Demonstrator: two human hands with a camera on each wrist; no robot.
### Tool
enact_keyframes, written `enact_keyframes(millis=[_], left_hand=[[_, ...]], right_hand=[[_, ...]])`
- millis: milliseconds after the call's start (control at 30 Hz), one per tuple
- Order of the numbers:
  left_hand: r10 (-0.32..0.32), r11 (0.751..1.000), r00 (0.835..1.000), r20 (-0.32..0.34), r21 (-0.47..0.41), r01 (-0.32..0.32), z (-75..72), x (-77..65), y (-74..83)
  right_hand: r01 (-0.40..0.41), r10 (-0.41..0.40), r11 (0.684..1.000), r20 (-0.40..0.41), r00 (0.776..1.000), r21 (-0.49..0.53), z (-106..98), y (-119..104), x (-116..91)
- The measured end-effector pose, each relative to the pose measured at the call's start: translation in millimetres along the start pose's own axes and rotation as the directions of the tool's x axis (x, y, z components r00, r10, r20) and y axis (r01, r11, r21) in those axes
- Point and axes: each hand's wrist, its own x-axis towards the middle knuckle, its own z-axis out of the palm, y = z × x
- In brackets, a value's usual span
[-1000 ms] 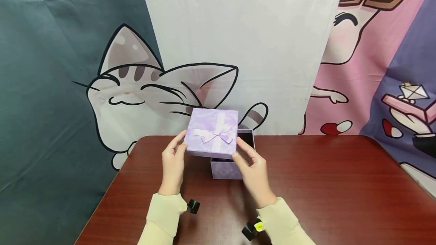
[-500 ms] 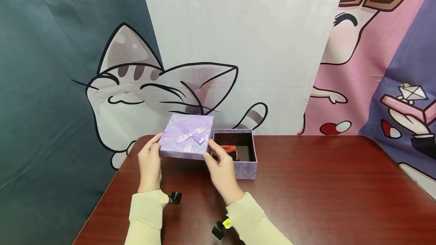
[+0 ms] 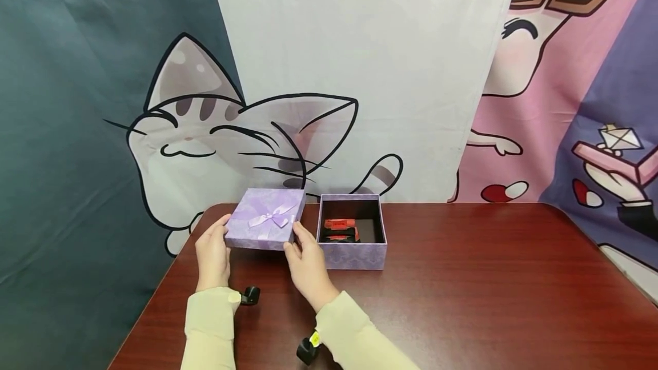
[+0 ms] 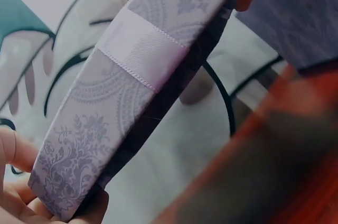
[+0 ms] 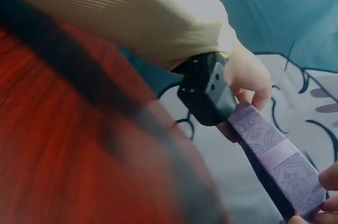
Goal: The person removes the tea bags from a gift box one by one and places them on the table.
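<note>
Both hands hold a square lilac box lid (image 3: 264, 218) with a ribbon and bow on its top. My left hand (image 3: 212, 256) grips its left edge, and my right hand (image 3: 308, 267) pinches the right front corner between thumb and fingers. In the left wrist view the lid's patterned side (image 4: 111, 92) shows a ribbon band across it, tilted, with its dark underside in sight. Just right of the lid stands the matching lilac box (image 3: 354, 256), uncovered. Inside it, at the left, lie red and black items (image 3: 340, 230) too small to identify.
The box stands on a reddish-brown wooden table (image 3: 473, 278) toward its far edge. Behind the table hangs a cloth backdrop (image 3: 401, 73) with a cartoon cat and other figures. Each wrist wears a small black camera (image 3: 250, 296).
Both hands have carried the lid leftward and down, from above the box to beside it. The box's inside and the red and black items have come into view.
</note>
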Motion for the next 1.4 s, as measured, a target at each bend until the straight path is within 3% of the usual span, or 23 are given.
enact_keyframes(millis=[133,267,433,633,900,1233,1400], left_hand=[[-0.028,0.999,1.0,-0.009,0.038,0.028,-2.9,5.4,-13.0],[-0.014,0.998,1.0,-0.024,0.068,0.016,-4.0,9.2,-25.7],[-0.028,0.998,0.999,-0.042,0.06,0.03,-2.6,12.5,-40.0],[-0.04,0.991,0.999,0.012,0.129,0.038,2.0,13.0,-52.3],[-0.023,0.96,0.998,0.065,0.281,0.004,1.0,14.4,-55.8],[-0.024,0.905,0.991,0.13,0.424,-0.034,6.1,14.7,-52.1],[-0.004,0.882,0.993,0.119,0.469,-0.052,6.9,13.8,-51.8]], right_hand=[[-0.025,0.027,0.999,0.049,0.998,-0.025,3.5,12.1,-2.8],[-0.048,0.057,0.994,0.093,0.994,-0.098,5.4,20.1,-5.5],[-0.062,0.08,0.978,0.082,0.993,-0.201,3.6,28.6,-6.7],[-0.091,0.107,0.967,0.058,0.993,-0.239,-3.0,38.7,-6.7],[-0.111,0.142,0.96,0.105,0.984,-0.259,-4.5,50.7,-7.3],[-0.15,0.177,0.957,0.092,0.98,-0.249,-3.3,59.6,-3.2],[-0.144,0.171,0.959,0.091,0.981,-0.243,-2.0,58.8,-3.6]])
